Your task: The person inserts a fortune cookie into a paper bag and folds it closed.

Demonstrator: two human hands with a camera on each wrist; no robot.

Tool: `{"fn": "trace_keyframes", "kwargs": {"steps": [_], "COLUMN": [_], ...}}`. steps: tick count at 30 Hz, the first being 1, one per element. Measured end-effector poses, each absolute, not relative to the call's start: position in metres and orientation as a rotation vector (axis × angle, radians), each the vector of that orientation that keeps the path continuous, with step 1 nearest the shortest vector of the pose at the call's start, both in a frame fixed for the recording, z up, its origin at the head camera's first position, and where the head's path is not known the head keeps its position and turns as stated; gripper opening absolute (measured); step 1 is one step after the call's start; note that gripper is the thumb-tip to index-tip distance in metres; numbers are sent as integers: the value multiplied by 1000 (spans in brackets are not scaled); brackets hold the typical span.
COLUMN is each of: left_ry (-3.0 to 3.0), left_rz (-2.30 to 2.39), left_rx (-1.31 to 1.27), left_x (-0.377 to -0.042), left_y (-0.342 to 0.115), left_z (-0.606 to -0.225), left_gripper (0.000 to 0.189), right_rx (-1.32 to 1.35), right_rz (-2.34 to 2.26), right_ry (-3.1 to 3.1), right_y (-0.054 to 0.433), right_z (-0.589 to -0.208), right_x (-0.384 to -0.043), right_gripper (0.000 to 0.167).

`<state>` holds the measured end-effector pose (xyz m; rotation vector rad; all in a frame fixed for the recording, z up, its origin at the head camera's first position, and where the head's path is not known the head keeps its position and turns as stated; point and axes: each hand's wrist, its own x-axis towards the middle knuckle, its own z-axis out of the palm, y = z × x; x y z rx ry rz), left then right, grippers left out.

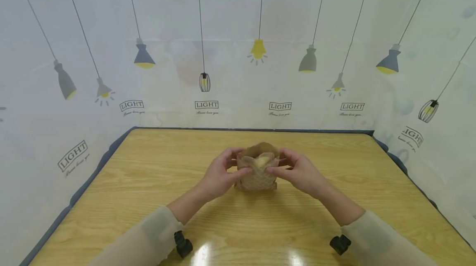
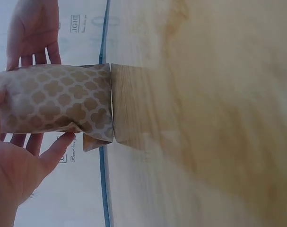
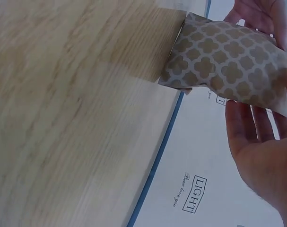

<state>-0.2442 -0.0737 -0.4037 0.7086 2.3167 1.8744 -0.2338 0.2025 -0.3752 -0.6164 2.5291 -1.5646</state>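
A small brown paper bag [image 1: 258, 181] with a pale lattice pattern stands upright on the table, its top spread apart. Something pale yellow [image 1: 262, 161] shows in the mouth; its kind cannot be made out. On the bag's left side, my left hand [image 1: 221, 175] grips the upper edge, thumb in front and fingers round the side. My right hand [image 1: 303, 173] holds the opposite side in the same way. In the left wrist view the patterned bag [image 2: 53, 97] lies between both hands, its base on the tabletop. The right wrist view shows the bag's [image 3: 223, 59] side bulging.
A glossy wooden table [image 1: 148, 162] spreads under the hands, with a dark blue edge [image 1: 208, 128] at the back. Behind it and at both sides hangs a white sheet [image 1: 230, 18] printed with lamps. Black devices [image 1: 183, 244] sit by both sleeve cuffs.
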Motion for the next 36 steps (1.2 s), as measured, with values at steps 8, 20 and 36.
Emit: {"fn": "trace_keyframes", "kwargs": {"steps": [8,20,36], "left_ry": [2200,2380,2753], "left_rz": [1942,1865,1560], "left_rx": [634,764,1403], "left_x": [-242,-242,-241], "left_y": [-69,-70,-74], "left_z": [-402,-402,-404], "left_gripper": [29,48,39], "right_rx": [-607,-660,-1215], "right_rz": [-1626,-1571,-1343], "right_ry": [2580,2654,2935], "right_y": [197,199,206], "right_z": [-376,-374,-376], "right_x": [-232,-230,-232], "right_gripper": [20,30,43]}}
